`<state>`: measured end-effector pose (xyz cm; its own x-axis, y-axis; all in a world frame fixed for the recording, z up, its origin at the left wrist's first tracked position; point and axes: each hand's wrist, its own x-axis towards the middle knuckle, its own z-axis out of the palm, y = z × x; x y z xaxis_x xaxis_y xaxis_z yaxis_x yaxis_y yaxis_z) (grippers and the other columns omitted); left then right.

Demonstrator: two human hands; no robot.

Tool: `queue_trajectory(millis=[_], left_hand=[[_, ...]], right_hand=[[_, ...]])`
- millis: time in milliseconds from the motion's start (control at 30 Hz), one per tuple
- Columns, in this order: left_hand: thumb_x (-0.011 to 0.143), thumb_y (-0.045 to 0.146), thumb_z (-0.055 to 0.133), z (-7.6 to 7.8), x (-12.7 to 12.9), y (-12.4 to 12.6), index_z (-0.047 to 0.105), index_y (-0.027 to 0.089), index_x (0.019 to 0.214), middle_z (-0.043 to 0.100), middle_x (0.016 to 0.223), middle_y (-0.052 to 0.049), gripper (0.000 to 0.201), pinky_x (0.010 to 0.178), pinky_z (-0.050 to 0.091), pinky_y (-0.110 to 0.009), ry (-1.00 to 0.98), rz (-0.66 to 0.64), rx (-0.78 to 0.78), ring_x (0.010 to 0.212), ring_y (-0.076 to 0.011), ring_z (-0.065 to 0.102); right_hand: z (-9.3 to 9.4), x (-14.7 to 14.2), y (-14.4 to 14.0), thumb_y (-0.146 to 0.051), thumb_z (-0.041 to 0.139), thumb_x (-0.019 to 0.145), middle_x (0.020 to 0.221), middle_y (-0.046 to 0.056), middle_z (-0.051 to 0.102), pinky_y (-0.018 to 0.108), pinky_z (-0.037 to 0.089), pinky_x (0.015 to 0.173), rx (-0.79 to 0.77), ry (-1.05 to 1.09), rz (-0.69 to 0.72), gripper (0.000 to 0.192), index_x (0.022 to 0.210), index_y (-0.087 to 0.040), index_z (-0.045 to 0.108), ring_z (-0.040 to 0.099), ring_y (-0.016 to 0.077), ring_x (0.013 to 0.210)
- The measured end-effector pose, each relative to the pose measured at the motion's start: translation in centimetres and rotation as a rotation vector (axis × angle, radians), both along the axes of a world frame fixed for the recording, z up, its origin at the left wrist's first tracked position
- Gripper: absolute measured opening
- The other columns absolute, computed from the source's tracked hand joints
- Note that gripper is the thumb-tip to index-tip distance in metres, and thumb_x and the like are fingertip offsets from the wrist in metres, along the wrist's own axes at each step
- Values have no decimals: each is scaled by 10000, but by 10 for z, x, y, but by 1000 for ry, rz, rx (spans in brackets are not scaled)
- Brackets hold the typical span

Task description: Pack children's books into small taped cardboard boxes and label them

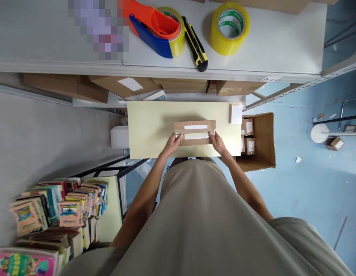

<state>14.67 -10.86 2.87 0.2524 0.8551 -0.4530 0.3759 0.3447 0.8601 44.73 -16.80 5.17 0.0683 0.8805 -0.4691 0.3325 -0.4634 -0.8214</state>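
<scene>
Parcel [194,132] between hands; boxed parcels [248,136] nearby

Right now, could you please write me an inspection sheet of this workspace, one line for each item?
Surface: pale yellow table, mostly bare.
Job's things: brown cardboard parcel lying flat on the table, with white strips on top.
Clutter: tape dispenser, yellow knife and yellow tape roll on the grey shelf; white card at the table corner.
Grips: left hand holds the parcel's left end, right hand the right end.
Cables: nothing seen.
Surroundings: open box of small parcels on the blue floor; stacked books at the left.
</scene>
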Motion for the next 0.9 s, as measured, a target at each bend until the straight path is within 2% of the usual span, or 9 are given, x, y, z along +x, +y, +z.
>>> queue_trajectory(millis=[167,267,333,433,533,633,700,800,900], left_hand=[[1052,574,687,-1,-15,2,718,209,1351,824,1403,-138,473,1189,616,-471,50,-11,75,1342,-327,757],[936,412,859,-9,-22,3,734,212,1321,763,1419,-146,452,1134,661,-474,141,12,199,1337,-326,743],[873,287,907,-17,-22,3,735,205,1333,712,1439,-152,499,1106,687,-472,180,46,268,1339,-320,735],[875,181,883,-30,-16,-1,722,200,1374,695,1417,-145,525,1099,707,-467,178,73,286,1308,-299,749],[878,139,871,-40,-10,-6,717,192,1376,706,1420,-152,524,1102,715,-485,187,76,225,1288,-302,768],[866,63,823,-44,-5,-13,719,170,1379,718,1463,-174,534,1119,706,-490,210,82,140,1272,-299,792],[861,16,760,-44,-6,-17,725,157,1400,743,1477,-187,558,1127,696,-487,228,85,102,1255,-296,809],[894,-5,663,-37,-12,-18,740,157,1436,833,1360,-164,571,1084,699,-483,254,43,51,1160,-289,843],[958,2,587,-22,-22,-10,754,159,1414,869,1296,-144,511,1033,694,-462,342,82,125,1121,-282,851]], right_hand=[[9,5,-3,-886,419,1108,1595,175,746,555,572,1247,118,-4,27,818,1537,-236,672,711,400,1441],[7,13,-4,-809,490,1125,1640,182,704,561,538,1298,238,-69,64,713,1518,-253,700,675,386,1493],[0,18,-5,-764,563,1111,1633,196,699,581,546,1294,265,-123,74,635,1441,-252,741,672,391,1499],[-18,22,-7,-675,631,1094,1603,199,718,575,618,1215,220,-171,52,529,1377,-247,761,739,374,1402],[-37,22,-11,-541,656,1083,1591,185,740,529,655,1182,169,-179,29,459,1420,-242,746,798,331,1293],[-52,19,-16,-381,644,1053,1583,166,757,522,662,1194,146,-180,27,466,1489,-236,720,816,319,1283],[-58,17,-22,-287,618,1023,1581,147,764,538,675,1182,126,-207,46,538,1555,-244,690,823,320,1279],[-60,22,-29,-179,569,982,1617,116,752,560,690,1171,90,-257,137,668,1640,-258,643,822,321,1299],[-54,45,-25,-151,530,1010,1663,127,720,569,626,1277,73,-335,223,684,1685,-214,626,767,329,1442]])
